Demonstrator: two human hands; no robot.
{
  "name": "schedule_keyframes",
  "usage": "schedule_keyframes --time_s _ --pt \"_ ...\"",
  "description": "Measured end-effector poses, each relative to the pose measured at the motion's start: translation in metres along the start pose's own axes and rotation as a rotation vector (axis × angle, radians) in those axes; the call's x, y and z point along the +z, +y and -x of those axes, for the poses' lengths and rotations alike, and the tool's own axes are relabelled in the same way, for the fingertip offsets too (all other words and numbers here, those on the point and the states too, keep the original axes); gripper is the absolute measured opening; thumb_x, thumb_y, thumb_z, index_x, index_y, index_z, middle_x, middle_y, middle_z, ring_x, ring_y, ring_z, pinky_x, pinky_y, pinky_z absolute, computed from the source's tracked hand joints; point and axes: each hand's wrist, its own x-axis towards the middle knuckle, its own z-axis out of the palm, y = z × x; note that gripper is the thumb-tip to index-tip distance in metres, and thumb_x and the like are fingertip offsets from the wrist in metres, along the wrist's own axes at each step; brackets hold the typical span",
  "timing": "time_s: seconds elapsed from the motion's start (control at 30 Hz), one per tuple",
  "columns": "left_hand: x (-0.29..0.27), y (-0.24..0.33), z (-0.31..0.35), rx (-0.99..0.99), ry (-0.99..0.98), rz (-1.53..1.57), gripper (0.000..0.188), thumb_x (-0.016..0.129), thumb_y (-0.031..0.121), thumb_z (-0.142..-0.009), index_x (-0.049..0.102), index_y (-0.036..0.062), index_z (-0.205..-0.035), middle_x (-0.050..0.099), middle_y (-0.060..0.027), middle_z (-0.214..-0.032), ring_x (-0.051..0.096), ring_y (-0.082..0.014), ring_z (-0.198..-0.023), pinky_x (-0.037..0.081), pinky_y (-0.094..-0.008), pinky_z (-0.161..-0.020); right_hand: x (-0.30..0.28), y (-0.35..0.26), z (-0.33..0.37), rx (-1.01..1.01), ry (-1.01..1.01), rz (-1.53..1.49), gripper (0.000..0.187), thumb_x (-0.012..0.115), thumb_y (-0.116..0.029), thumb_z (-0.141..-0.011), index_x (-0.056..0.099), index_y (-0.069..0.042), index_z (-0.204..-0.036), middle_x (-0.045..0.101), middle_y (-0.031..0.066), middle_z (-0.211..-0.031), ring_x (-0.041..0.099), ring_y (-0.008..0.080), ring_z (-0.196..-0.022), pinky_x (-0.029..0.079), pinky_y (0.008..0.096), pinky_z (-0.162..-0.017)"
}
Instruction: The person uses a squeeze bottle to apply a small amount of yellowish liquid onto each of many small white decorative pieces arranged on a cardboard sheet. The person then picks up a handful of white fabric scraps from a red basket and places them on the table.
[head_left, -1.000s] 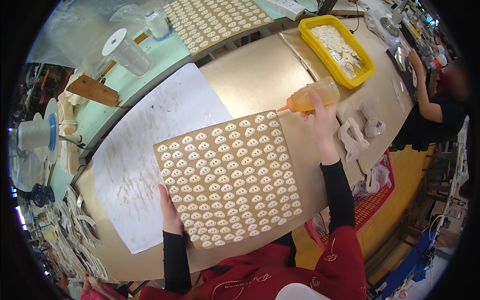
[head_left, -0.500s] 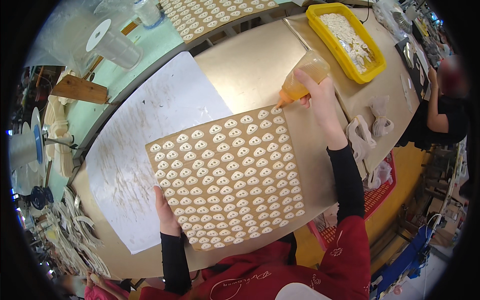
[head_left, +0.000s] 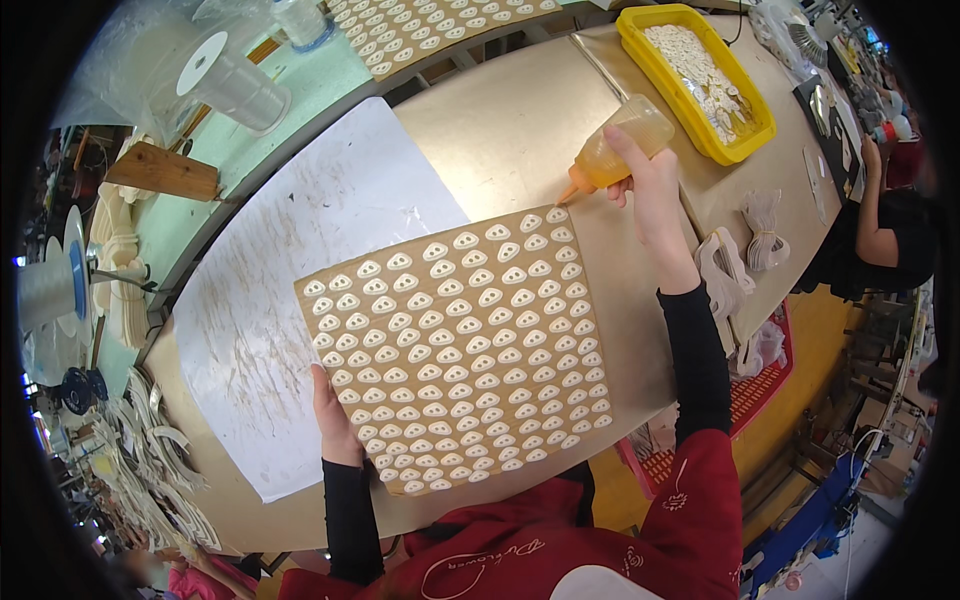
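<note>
A brown cardboard sheet (head_left: 455, 345) covered in rows of small white oval pieces lies on the tan table (head_left: 500, 130) in front of me. My left hand (head_left: 333, 420) presses on the sheet's near left edge. My right hand (head_left: 645, 185) grips a squeeze bottle of amber glue (head_left: 615, 145), tilted with its orange nozzle pointing down-left, just off the sheet's far right corner. The nozzle tip hovers close to the corner pieces.
A large white paper sheet (head_left: 290, 270) stained with dried glue lies left of the cardboard. A yellow tray (head_left: 745, 110) of white pieces stands at the far right, another filled cardboard sheet (head_left: 420, 30) at the back. White cord bundles (head_left: 765, 230) lie right. Another person (head_left: 885, 230) works at the right.
The glue bottle in my right hand has stayed over the sheet's far right corner. My left hand stays at the near left edge. The view has shifted slightly.
</note>
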Motion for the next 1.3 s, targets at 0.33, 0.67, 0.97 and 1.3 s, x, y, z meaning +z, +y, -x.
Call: schedule_keyframes --time_s 0.33,0.67,0.97,1.3 --pt "0.001 0.0 0.0 -0.006 -0.02 0.01 0.066 0.037 0.054 -0.102 0.041 0.0031 -0.143 0.053 -0.0169 -0.139 0.056 -0.031 -0.122 0.049 -0.0473 -0.101 0.006 0.001 0.004 -0.014 -0.041 0.049 0.034 0.073 -0.034 -0.088 0.064 -0.001 -0.087 0.062 0.0028 -0.066 0.049 0.0052 -0.044 0.036 0.019 -0.039" --pt "0.004 0.0 -0.001 -0.018 0.012 0.015 0.066 0.037 0.055 -0.102 0.042 0.0031 -0.143 0.054 -0.0165 -0.138 0.057 -0.0309 -0.121 0.048 -0.0467 -0.1 0.007 -0.001 0.005 -0.011 -0.013 0.072 0.035 0.075 -0.034 -0.086 0.067 0.0 -0.085 0.063 0.0038 -0.065 0.049 0.0045 -0.043 0.037 0.0193 -0.039" --pt "0.004 0.0 -0.001 -0.001 0.004 -0.007 0.065 0.037 0.055 -0.102 0.042 0.0034 -0.143 0.054 -0.0164 -0.138 0.057 -0.0302 -0.121 0.048 -0.0465 -0.1 0.005 0.003 0.009 -0.024 0.033 0.039 0.035 0.075 -0.034 -0.086 0.067 0.0 -0.083 0.063 0.0034 -0.065 0.05 0.0049 -0.044 0.037 0.0197 -0.04" --pt "0.004 0.0 -0.001 0.0 0.002 -0.007 0.066 0.038 0.055 -0.102 0.043 0.0027 -0.142 0.055 -0.0168 -0.137 0.058 -0.0306 -0.119 0.05 -0.0461 -0.099 -0.007 0.01 0.014 -0.072 0.121 -0.032 0.034 0.075 -0.033 -0.087 0.067 0.0 -0.084 0.063 0.003 -0.064 0.05 0.0056 -0.043 0.037 0.0192 -0.039"
